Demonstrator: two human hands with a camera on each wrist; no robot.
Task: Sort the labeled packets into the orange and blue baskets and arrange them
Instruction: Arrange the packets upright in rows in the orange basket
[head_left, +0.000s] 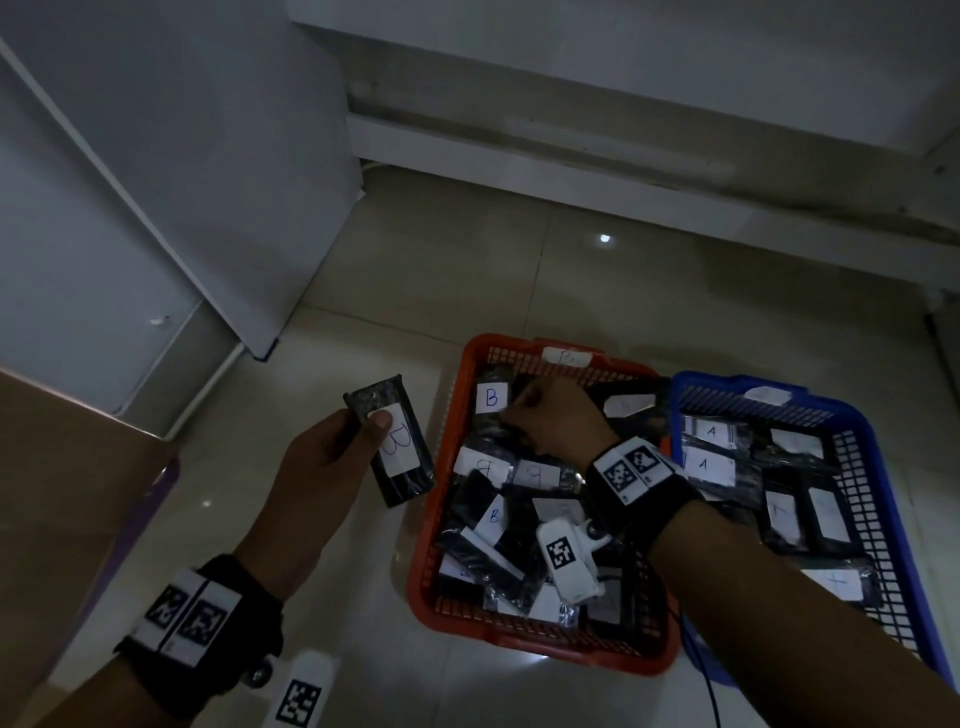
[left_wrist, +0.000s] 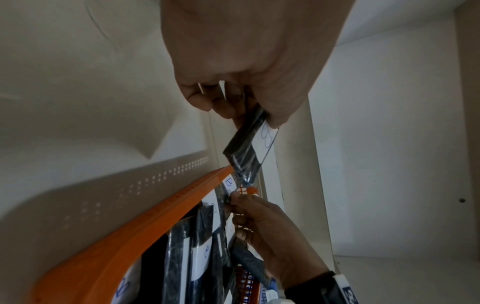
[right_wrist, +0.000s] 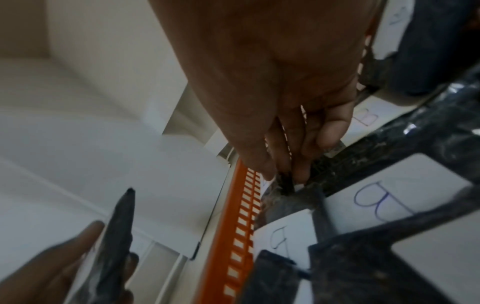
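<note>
Floor (head_left: 322, 675): pale glossy tiles, carrying both baskets side by side; white cabinet (head_left: 171, 171) fronts stand behind and to my left.

Cardboard box (head_left: 67, 499): brown, at the left edge of the floor, just beside my left forearm.

Orange basket (head_left: 451, 431): slotted plastic, on the floor in front of me, its right rim against the blue one. Filled with a loose heap of black plastic-wrapped packets, white labels reading B, lying at all angles.

Blue basket (head_left: 857, 467): slotted plastic, to the right of the orange one. Black packets inside, some labels reading A, others too dim to read.

My right hand (head_left: 558, 415): reaching into the far end of the orange basket, fingertips (right_wrist: 301, 172) pressed together on the edge of a wrapped packet in the heap, next to an upright B label (head_left: 491, 398).

My left hand (head_left: 322, 457): raised over the floor just left of the orange basket, clamped on one packet (head_left: 397, 447), thumb (head_left: 378, 420) on top of its white B label, fingers behind it.

Wrist bands: black, with printed black-and-white marker squares, one on each wrist.
</note>
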